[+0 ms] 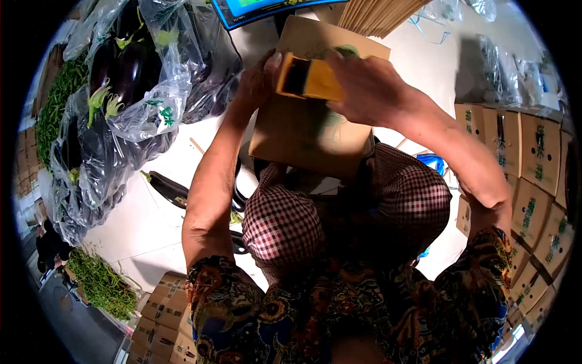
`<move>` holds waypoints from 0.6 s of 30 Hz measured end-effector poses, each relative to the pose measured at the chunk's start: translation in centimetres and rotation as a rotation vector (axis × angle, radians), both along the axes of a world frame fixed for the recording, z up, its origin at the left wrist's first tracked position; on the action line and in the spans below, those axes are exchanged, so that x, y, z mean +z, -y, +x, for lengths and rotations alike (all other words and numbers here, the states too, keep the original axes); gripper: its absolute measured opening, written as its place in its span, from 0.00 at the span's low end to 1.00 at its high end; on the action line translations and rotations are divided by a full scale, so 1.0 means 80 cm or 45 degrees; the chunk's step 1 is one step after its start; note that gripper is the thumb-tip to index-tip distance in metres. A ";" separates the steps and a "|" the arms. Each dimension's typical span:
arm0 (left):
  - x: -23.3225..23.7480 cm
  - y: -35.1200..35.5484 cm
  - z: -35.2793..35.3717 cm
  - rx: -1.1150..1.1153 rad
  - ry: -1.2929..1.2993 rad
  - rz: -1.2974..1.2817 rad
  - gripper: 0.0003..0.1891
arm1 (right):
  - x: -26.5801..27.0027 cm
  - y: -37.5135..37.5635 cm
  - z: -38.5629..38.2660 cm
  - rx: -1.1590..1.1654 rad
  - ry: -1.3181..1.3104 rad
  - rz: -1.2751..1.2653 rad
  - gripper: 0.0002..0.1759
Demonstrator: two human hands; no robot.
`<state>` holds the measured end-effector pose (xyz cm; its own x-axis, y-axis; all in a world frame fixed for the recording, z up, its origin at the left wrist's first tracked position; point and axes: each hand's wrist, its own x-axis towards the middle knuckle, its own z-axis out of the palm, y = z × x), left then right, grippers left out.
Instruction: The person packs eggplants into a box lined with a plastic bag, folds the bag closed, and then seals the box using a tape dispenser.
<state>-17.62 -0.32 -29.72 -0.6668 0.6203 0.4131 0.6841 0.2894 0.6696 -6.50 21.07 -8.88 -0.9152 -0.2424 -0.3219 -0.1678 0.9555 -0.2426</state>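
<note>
A brown cardboard box [315, 136] with a faint green print lies in front of my knees. Above its upper part is a yellow tool [321, 80] with a black section, and my right hand [370, 88] is wrapped round its right end. My left hand [260, 80] is at the box's upper left edge, beside the tool's left end, its thumb up and its other fingers mostly hidden. What those fingers press on does not show clearly.
Clear plastic bags of eggplants [130, 67] lie at the left. Green peppers [100, 285] are heaped lower left. Stacked cartons [539, 151] line the right side. Flat folded cardboard [379, 15] and a blue-edged screen [254, 9] are at the top. One loose eggplant [167, 189] lies on the floor.
</note>
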 end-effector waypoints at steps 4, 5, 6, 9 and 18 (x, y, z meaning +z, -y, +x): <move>0.021 -0.013 0.011 0.269 0.232 -0.228 0.24 | 0.011 -0.049 0.053 -0.206 0.272 0.077 0.22; 0.031 -0.015 0.013 0.288 0.354 -0.183 0.25 | 0.006 -0.065 0.070 -0.230 0.221 0.019 0.23; 0.044 -0.017 0.015 0.311 0.475 -0.139 0.25 | -0.007 -0.082 0.089 -0.250 0.169 -0.040 0.24; 0.073 -0.022 0.023 0.405 0.567 -0.235 0.26 | -0.023 -0.124 0.131 -0.270 0.107 -0.053 0.26; 0.080 -0.020 0.023 0.331 0.633 -0.221 0.26 | -0.082 -0.169 0.171 -0.460 0.189 -0.319 0.28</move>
